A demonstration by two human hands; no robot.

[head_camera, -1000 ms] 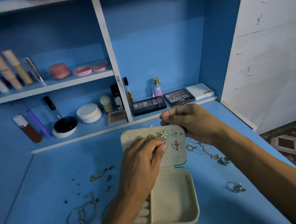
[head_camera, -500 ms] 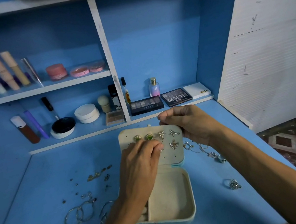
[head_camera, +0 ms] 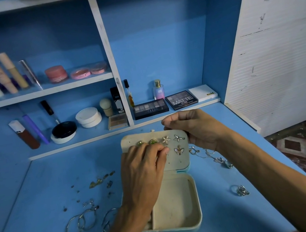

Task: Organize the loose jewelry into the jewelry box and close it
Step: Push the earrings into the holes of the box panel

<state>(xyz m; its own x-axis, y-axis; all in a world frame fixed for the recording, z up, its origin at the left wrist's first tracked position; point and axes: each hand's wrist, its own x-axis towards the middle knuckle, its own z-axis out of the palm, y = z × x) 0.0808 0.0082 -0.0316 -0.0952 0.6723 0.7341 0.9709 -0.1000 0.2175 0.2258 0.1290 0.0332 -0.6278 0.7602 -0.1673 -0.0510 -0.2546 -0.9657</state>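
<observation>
An open cream jewelry box (head_camera: 195,197) lies on the blue desk, its lid (head_camera: 177,162) raised toward the shelves. Pinned in the lid are green earrings (head_camera: 153,141), two starfish studs (head_camera: 166,139) and a butterfly piece (head_camera: 179,149). My left hand (head_camera: 145,173) reaches over the box, fingertips pinched against the lid beside the butterfly; what they hold is too small to see. My right hand (head_camera: 194,127) grips the lid's top right corner from behind. Loose hoop earrings (head_camera: 82,222) and small studs (head_camera: 100,182) lie left of the box. A chain (head_camera: 204,153) and ring (head_camera: 240,190) lie right.
Makeup palettes (head_camera: 150,108), jars, tubes and a small perfume bottle (head_camera: 158,90) stand on the shelves behind the box. A white panel (head_camera: 281,45) borders the desk on the right, with patterned floor beyond the desk edge.
The view shifted slightly. My left hand's fingertips stayed at the lid's holes with small adjustments; my right hand kept gripping the lid's corner.
</observation>
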